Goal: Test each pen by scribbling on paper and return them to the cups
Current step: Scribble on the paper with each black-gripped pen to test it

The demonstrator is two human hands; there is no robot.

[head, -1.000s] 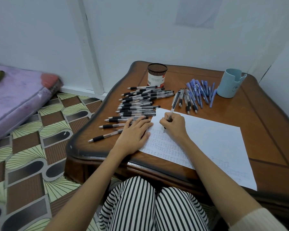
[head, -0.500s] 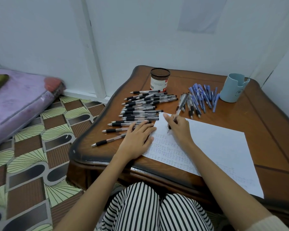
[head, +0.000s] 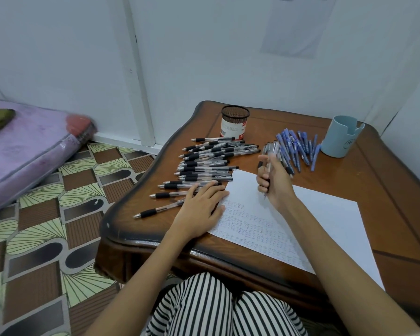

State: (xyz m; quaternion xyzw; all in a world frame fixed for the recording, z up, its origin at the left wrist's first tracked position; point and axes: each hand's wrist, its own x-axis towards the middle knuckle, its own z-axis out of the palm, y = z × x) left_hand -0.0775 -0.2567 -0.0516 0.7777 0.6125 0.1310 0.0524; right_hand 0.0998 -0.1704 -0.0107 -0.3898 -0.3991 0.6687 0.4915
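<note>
A white sheet of paper (head: 320, 221) with rows of scribbles lies on the wooden table (head: 393, 190). My left hand (head: 199, 207) rests flat on the paper's left edge, fingers straight, partly over some pens. My right hand (head: 274, 183) is lifted above the paper and grips a clear pen with a black grip (head: 269, 163), held nearly upright, tip down. Several black-grip pens (head: 204, 163) lie in rows to the left. Several blue pens (head: 298, 149) lie fanned out at the back. A black mesh cup (head: 234, 122) and a light blue cup (head: 341, 135) stand at the back.
A few more clear pens (head: 283, 161) lie between the two pen groups, just behind my right hand. A purple mattress (head: 27, 146) lies on the patterned floor at the left. White walls stand close behind the table. My striped trousers (head: 216, 309) show below the table's front edge.
My right hand has lifted the pen off the paper and turned it upright, moving slightly back and right. My left hand stays flat on the paper's edge.
</note>
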